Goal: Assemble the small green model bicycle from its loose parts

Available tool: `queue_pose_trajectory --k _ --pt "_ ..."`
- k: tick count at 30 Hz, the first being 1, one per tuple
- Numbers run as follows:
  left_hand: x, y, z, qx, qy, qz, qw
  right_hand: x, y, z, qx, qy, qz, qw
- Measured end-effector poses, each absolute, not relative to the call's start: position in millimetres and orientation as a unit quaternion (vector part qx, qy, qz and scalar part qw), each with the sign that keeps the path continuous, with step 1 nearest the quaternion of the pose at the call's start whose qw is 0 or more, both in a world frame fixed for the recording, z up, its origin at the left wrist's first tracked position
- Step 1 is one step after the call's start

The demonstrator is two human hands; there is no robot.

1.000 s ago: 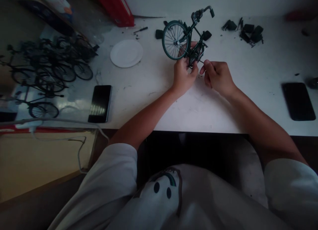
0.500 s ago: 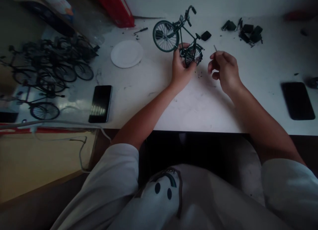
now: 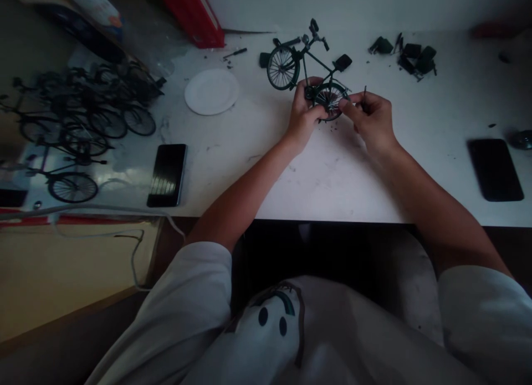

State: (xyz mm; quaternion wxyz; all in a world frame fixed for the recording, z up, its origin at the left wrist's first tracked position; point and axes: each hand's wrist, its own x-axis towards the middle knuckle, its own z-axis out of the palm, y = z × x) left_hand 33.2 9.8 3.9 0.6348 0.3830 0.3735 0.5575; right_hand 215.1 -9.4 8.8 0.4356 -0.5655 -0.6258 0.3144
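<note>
A small dark green model bicycle [image 3: 305, 63] stands on the white table [image 3: 332, 169], front wheel to the left, saddle to the right. My left hand [image 3: 303, 116] grips it at the rear wheel. My right hand [image 3: 369, 116] pinches a thin metal tool [image 3: 364, 91] and its fingertips touch the rear wheel from the right.
A white plate [image 3: 211, 90] lies left of the bicycle. Several finished model bicycles [image 3: 78, 113] crowd the far left. Black phones lie at the left [image 3: 167, 174] and right [image 3: 494, 169]. Loose black parts [image 3: 411, 55] sit at the back right, a red box [image 3: 193, 11] behind.
My left hand turned the bicycle down from a tilted hold until it stands on the table. My right hand drew away with the thin tool, then came back to the rear wheel.
</note>
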Motion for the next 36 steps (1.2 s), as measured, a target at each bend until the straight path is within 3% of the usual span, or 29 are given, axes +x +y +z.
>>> queue_pose_trajectory --k 7,16,25,30,36 --pt "30 4 13 0.382 0.369 0.504 0.681 214 -18 19 -0.555 -0.636 0.193 0.501" --pt "29 1 23 0.410 0.371 0.478 0.683 228 -26 33 -0.624 -0.688 0.047 0.369" --pt "31 -4 22 0.403 0.373 0.493 0.675 225 -21 26 -0.523 -0.785 0.089 0.320" --pt "25 7 24 0.350 0.395 0.510 0.679 235 -30 48 -0.588 -0.742 0.124 0.299" --pt "12 22 9 0.347 0.396 0.511 0.679 244 -15 54 -0.561 -0.788 0.181 0.178"
